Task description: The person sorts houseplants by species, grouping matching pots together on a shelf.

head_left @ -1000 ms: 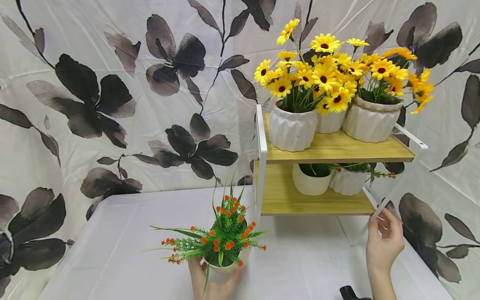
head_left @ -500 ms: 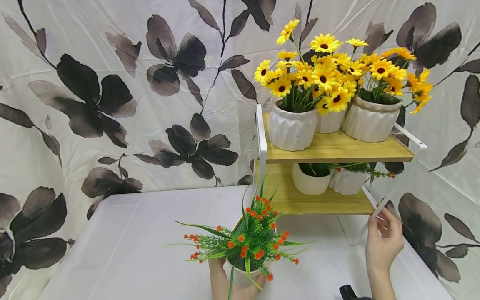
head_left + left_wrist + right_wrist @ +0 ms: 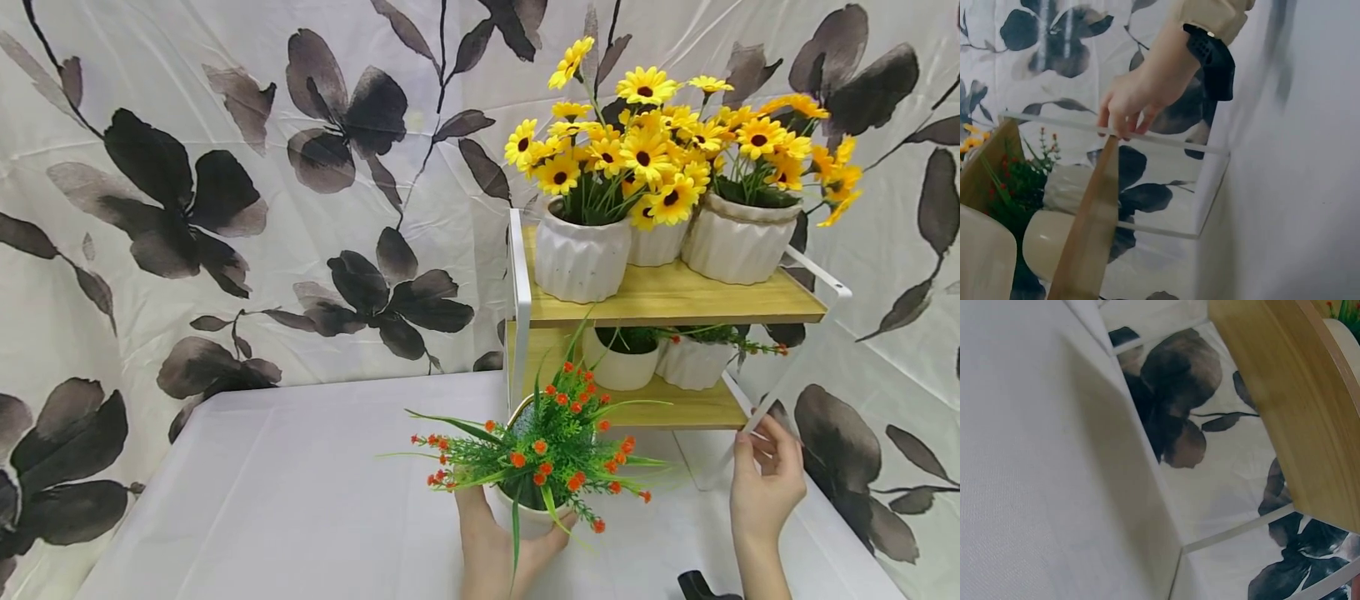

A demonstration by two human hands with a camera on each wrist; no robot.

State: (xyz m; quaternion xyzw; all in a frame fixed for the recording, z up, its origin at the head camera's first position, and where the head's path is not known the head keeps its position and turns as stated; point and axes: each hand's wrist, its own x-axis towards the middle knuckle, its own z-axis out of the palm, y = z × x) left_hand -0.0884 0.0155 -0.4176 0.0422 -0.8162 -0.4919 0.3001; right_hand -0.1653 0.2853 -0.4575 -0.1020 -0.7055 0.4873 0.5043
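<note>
My left hand grips a white pot from below, holding an artificial plant with green leaves and small orange-red flowers. The plant stands in front of the left part of the shelf's lower board and overlaps it in the head view. At the right, my right hand pinches the white metal frame of the two-tier shelf, close to the lower board's front corner. In the left wrist view that right hand appears with its fingertips at the frame. The right wrist view shows the lower board's wooden underside.
Several white pots of yellow daisies fill the top board. On the lower board stand a smooth white pot and a ribbed one. A black object lies at the table's front. Floral cloth hangs behind.
My left hand has carried the potted plant right and slightly forward, from beside the shelf to in front of its lower board. The right hand has stayed on the frame.
</note>
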